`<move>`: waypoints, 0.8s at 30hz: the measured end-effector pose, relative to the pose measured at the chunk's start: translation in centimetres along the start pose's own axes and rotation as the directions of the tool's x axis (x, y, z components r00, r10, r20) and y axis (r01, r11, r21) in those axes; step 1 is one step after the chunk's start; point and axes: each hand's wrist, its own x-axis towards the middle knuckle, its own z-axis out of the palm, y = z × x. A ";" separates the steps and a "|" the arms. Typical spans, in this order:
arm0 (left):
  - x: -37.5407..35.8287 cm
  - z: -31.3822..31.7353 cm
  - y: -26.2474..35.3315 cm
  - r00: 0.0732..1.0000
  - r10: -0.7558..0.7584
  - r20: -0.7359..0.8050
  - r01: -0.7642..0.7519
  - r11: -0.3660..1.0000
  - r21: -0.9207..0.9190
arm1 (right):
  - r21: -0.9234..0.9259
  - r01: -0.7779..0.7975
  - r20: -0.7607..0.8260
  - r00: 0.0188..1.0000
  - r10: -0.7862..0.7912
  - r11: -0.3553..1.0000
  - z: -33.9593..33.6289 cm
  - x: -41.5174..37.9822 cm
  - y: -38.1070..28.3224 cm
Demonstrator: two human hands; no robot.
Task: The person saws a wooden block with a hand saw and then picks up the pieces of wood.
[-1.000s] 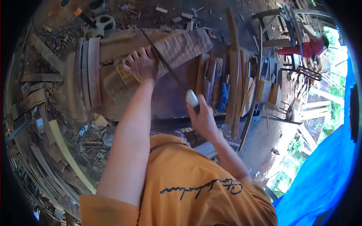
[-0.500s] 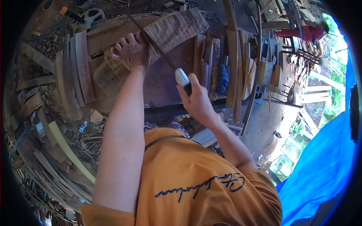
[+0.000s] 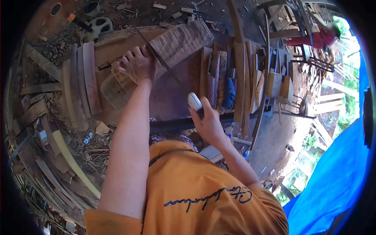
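Note:
A thick wooden board with rough, dark-streaked grain lies slantwise across the workbench. My left hand presses down on its near left part, fingers spread over the wood. My right hand is closed around the white and dark handle of a handsaw, close to my body. The saw's thin blade runs diagonally over the board, just right of my left fingertips. Seen edge-on, the blade hides how deep any cut is.
Curved wooden pieces stand left of the board. Upright planks and a blue cloth are on the right. A white wheel-like part lies beyond. Farther right are a person in red and a blue tarp.
My right hand has drawn the handsaw back toward my body. My left hand stays on the board. The whole view has shifted slightly.

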 end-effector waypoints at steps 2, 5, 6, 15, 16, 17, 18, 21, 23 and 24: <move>-0.2 0.7 -0.2 1.000 0.001 -0.014 -0.002 1.000 -0.025 | 0.026 -0.038 0.023 0.999 0.037 0.999 3.7 6.1 1.0; 0.4 1.0 -0.1 0.997 -0.055 -0.055 0.053 0.998 -0.033 | 0.040 0.030 0.014 0.999 -0.031 0.999 5.4 10.3 0.6; 0.1 1.0 -0.1 0.997 -0.043 -0.060 0.041 0.998 -0.038 | 0.038 0.068 -0.020 0.998 -0.067 0.997 5.1 10.3 0.4; 0.4 0.2 0.4 0.997 -0.074 0.006 0.074 0.997 0.028 | 0.025 0.020 0.042 0.999 -0.021 0.999 -0.1 3.5 0.8; 0.2 0.2 0.2 0.997 -0.082 0.004 0.082 0.996 0.040 | -0.002 0.026 0.050 0.998 -0.026 1.000 1.9 6.5 1.0; 0.1 0.2 0.2 0.997 -0.080 0.017 0.080 0.997 0.024 | -0.028 0.032 0.048 0.998 -0.030 0.999 4.2 9.3 1.1; 0.4 0.1 0.4 0.997 -0.079 0.019 0.079 0.997 0.002 | -0.036 0.052 0.017 0.999 -0.051 0.998 5.8 11.4 0.8; 0.1 -0.2 0.6 0.995 -0.099 0.016 0.099 0.995 -0.014 | 0.009 0.090 -0.004 0.996 -0.090 0.996 6.0 11.3 0.2; 0.6 0.1 0.5 0.996 -0.088 -0.012 0.087 0.996 -0.036 | 0.008 0.073 0.010 0.997 -0.073 0.997 3.3 8.4 -0.5; 0.3 0.2 0.4 0.997 -0.082 -0.007 0.082 0.996 -0.034 | -0.030 0.023 0.023 1.000 -0.022 0.999 1.4 4.9 -0.7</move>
